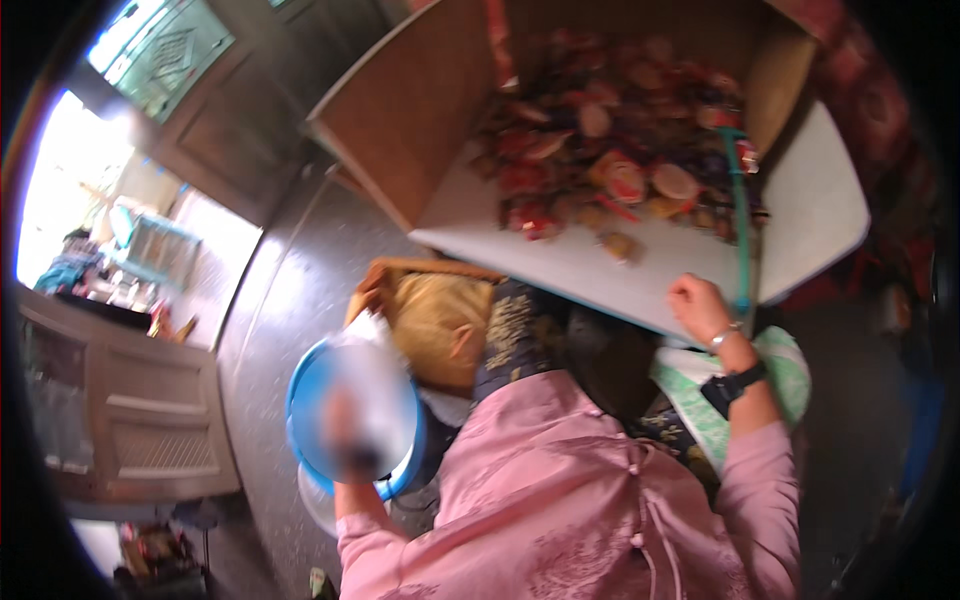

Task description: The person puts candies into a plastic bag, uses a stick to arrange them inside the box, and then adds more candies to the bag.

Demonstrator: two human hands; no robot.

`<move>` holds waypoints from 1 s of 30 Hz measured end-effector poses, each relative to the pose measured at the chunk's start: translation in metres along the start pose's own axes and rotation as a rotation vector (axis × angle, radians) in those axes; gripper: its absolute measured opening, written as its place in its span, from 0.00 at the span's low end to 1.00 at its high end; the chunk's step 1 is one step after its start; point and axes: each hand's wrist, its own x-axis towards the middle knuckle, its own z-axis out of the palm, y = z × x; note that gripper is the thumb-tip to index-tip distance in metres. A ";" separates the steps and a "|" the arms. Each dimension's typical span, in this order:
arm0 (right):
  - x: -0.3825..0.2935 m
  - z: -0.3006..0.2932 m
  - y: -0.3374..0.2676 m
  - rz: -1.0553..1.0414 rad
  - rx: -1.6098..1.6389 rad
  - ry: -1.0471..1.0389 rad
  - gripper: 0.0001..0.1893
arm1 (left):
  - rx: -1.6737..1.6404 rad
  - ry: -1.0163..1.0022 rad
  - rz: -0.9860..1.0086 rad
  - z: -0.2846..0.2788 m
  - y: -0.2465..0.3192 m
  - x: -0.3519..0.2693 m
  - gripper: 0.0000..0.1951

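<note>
My left hand is a blur over a blue-rimmed bucket at my left side; whether it holds anything is not clear. A white sheet or bag shows at the bucket's edge. Near the front edge of a white tabletop, my right hand is raised with its fingers curled, and I cannot see whether something is between them. Beyond it a pile of small red and yellow wrapped pieces lies on the tabletop. A teal strip runs beside the pile.
Brown boards wall the pile at the left and back. A mustard cloth bundle rests by the bucket. Green-and-white cloth lies under my right forearm. Wooden doors stand at the far left beside the dark floor.
</note>
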 end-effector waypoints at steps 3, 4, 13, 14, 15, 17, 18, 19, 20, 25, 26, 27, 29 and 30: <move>0.000 0.001 0.000 0.029 0.019 0.011 0.04 | 0.079 0.213 0.191 -0.028 0.037 -0.018 0.13; 0.000 0.001 -0.001 -0.016 0.029 0.013 0.04 | -0.048 0.255 0.367 -0.036 0.052 -0.031 0.12; 0.001 0.001 0.001 -0.042 0.031 0.033 0.04 | -0.989 -0.307 0.043 -0.096 0.209 -0.066 0.11; 0.001 0.002 0.002 -0.040 0.038 0.035 0.04 | -1.042 -0.389 0.068 -0.096 0.221 -0.066 0.12; 0.001 0.002 0.002 -0.010 0.062 0.032 0.04 | -1.104 -0.489 0.108 -0.094 0.231 -0.065 0.12; 0.001 0.003 0.002 0.004 0.067 0.028 0.05 | -1.113 -0.592 0.100 -0.085 0.250 -0.065 0.13; 0.002 0.004 0.001 0.007 0.060 0.037 0.05 | -1.065 -0.640 0.102 -0.076 0.262 -0.067 0.14; 0.002 0.005 0.000 0.015 0.088 0.046 0.07 | -0.990 -0.659 0.273 -0.065 0.274 -0.072 0.14; 0.003 0.004 -0.002 0.020 0.133 0.016 0.08 | -0.859 -0.648 0.439 -0.054 0.288 -0.078 0.14; 0.002 -0.010 -0.018 -0.002 0.427 -0.147 0.30 | -0.979 -1.152 0.361 -0.012 0.355 -0.126 0.16; 0.001 -0.013 -0.022 -0.025 0.515 -0.191 0.33 | -1.043 -1.312 0.335 -0.004 0.368 -0.132 0.16; 0.000 -0.017 -0.025 -0.049 0.602 -0.234 0.37 | -1.329 -1.463 0.161 0.005 0.375 -0.145 0.17; 0.000 -0.024 -0.030 -0.038 0.746 -0.302 0.44 | -1.264 -1.592 0.008 0.028 0.393 -0.154 0.17; 0.000 -0.027 -0.032 -0.055 0.811 -0.319 0.45 | -1.346 -1.596 -0.055 0.038 0.396 -0.159 0.16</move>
